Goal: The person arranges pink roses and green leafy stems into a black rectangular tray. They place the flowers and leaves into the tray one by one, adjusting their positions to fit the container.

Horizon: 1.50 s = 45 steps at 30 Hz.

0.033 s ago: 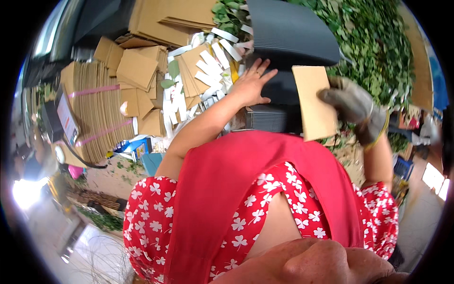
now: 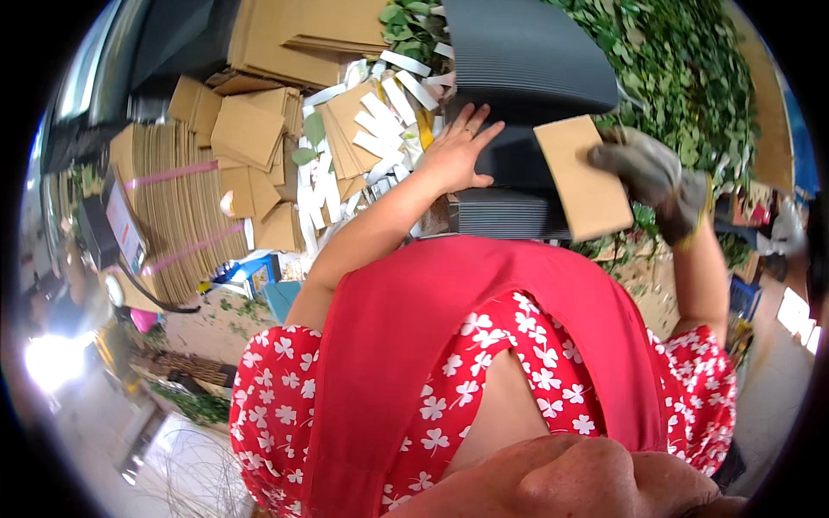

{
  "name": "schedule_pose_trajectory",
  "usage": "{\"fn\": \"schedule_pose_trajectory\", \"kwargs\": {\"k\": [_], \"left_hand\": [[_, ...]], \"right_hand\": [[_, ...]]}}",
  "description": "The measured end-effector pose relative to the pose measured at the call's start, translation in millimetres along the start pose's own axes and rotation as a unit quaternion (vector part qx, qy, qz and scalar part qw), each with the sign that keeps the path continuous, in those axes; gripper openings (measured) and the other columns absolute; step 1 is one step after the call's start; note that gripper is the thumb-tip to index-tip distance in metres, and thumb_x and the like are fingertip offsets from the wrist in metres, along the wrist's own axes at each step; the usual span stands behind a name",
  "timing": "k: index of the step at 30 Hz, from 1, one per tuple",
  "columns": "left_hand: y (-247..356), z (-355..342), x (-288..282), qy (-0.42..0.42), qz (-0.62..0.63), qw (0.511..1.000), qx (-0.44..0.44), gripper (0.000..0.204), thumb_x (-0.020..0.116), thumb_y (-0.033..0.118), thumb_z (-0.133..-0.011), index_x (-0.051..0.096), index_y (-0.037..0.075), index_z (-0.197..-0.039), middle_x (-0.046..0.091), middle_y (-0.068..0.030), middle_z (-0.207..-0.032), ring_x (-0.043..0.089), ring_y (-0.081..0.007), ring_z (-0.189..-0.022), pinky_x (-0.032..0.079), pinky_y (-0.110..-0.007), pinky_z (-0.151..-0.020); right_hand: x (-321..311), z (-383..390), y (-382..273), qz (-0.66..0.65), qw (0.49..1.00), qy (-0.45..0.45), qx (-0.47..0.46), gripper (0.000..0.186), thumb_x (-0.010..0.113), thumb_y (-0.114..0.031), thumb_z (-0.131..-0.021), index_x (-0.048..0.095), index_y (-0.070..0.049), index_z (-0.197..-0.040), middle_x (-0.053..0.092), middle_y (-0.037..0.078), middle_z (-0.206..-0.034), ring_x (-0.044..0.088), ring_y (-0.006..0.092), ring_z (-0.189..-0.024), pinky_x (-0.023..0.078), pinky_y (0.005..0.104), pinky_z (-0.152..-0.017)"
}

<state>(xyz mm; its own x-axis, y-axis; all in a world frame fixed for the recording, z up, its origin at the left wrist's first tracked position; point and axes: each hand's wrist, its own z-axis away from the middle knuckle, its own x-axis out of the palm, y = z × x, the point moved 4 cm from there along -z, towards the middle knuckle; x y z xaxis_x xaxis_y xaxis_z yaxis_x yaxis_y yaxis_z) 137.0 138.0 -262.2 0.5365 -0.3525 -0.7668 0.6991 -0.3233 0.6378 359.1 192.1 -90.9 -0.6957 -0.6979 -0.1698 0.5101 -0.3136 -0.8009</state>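
My bare left hand [image 2: 458, 155] lies with its fingers spread at the left edge of a black recess [image 2: 518, 155], between a curved dark grey ridged panel [image 2: 535, 56] above and a stack of dark ridged pieces [image 2: 501, 216] below. My right hand [image 2: 639, 177], in a grey work glove, is closed on a tan cardboard piece [image 2: 579, 186], holding it slightly tilted at the right side of the recess. Loose white paper strips [image 2: 406, 95] lie just left of my left hand.
Loose cardboard pieces [image 2: 246, 129] and a strapped cardboard stack [image 2: 173, 207] lie at the left, beside a dark device with a panel [image 2: 121, 216]. Green leaves [image 2: 682, 69] are heaped at the upper right. A blue box [image 2: 255, 272] sits lower left.
My right hand and the cardboard have shifted slightly right, and the cardboard has turned so its lower end sits further right. My left hand is almost where it was.
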Motion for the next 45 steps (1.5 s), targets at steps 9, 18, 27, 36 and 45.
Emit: {"fn": "schedule_pose_trajectory", "kwargs": {"k": [9,18,27,36,45], "left_hand": [[-10.4,9.6,-9.6,0.043,0.026,0.999,0.018,0.068,0.080,0.024,-0.074,0.056,0.008,-0.135,0.042,-0.0178,-0.151,0.032,-0.0392,-0.143,0.035,-0.046,-0.114],[12.6,10.6,-60.4,-0.024,0.171,0.985,0.031,0.058,0.080,0.025,-0.076,0.061,0.003,-0.126,0.052,-0.0189,-0.138,0.049,-0.0346,-0.129,0.038,-0.044,-0.111],[5.1,-19.0,-23.6,-0.138,-0.003,0.988,0.069,0.109,0.084,0.035,-0.064,0.031,0.000,-0.152,0.016,-0.0254,-0.161,0.015,-0.0426,-0.149,0.020,-0.045,-0.123],[34.3,-18.4,-39.2,-0.172,-0.062,0.980,0.082,0.063,0.083,0.015,-0.069,0.058,0.000,-0.125,0.055,-0.0208,-0.135,0.050,-0.0391,-0.126,0.037,-0.043,-0.111],[16.5,-11.5,-19.5,0.036,0.070,0.993,0.093,0.007,0.070,0.011,-0.083,0.073,0.005,-0.085,0.074,-0.0063,-0.098,0.069,-0.0265,-0.099,0.055,-0.035,-0.084]], "right_hand": [[51.2,-112.1,100.4,-0.023,0.993,-0.032,0.108,0.044,0.066,-0.048,-0.090,0.063,-0.004,-0.087,0.057,0.005,-0.059,0.053,0.0165,-0.051,0.042,0.0322,-0.049],[45.0,-113.0,93.1,0.136,0.981,0.002,0.137,0.047,0.064,-0.047,-0.089,0.064,-0.002,-0.075,0.064,0.010,-0.065,0.061,0.0238,-0.056,0.048,0.0376,-0.057],[61.1,-96.1,26.3,0.600,0.771,-0.161,0.143,0.034,0.062,-0.034,-0.088,0.074,-0.014,-0.113,0.071,0.010,-0.116,0.069,0.0273,-0.104,0.053,0.0398,-0.088],[15.6,-54.8,-32.2,0.444,0.878,-0.145,-0.104,0.033,0.058,-0.035,-0.090,0.072,-0.009,-0.106,0.071,0.015,-0.093,0.068,0.0323,-0.088,0.055,0.0426,-0.074],[-109.0,-103.5,112.9,0.567,0.794,0.218,-0.005,0.041,0.067,-0.016,-0.085,0.061,-0.016,-0.125,0.068,0.011,-0.117,0.066,0.0312,-0.109,0.053,0.0424,-0.094]]}}
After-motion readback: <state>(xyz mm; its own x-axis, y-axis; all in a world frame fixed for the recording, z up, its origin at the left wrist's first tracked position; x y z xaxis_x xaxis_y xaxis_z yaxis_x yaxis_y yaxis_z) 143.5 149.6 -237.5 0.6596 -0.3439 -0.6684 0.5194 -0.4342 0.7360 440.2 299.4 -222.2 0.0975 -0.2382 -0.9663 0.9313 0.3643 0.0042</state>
